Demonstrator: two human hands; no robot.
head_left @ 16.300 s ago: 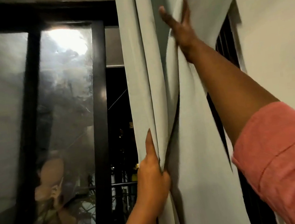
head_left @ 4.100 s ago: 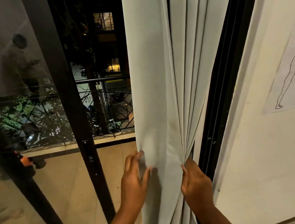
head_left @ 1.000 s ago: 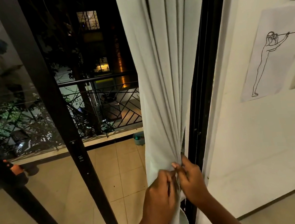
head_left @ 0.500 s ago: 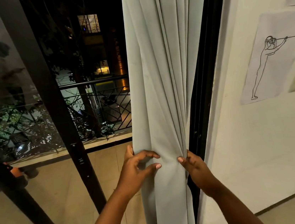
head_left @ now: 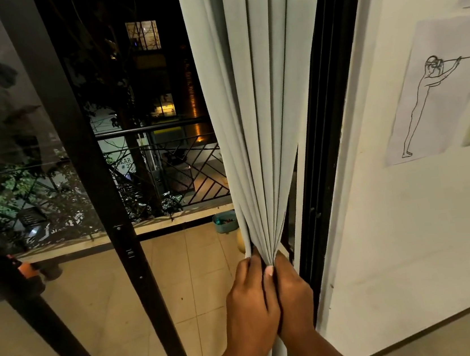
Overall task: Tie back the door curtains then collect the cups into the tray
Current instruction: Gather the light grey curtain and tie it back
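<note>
Our left hand [head_left: 250,300] and right hand [head_left: 292,292] touch, both gripping the pale grey pleated fabric curtain [head_left: 253,116], bunched beside the black door frame [head_left: 320,137].

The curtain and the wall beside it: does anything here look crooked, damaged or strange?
The drawing of a figure hangs tilted on the wall. The curtain looks undamaged, bunched where the left hand and right hand grip it.

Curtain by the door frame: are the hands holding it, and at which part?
Yes. Both the left hand and right hand grip the curtain where its folds are gathered into a tight bunch, low down beside the door frame.
</note>
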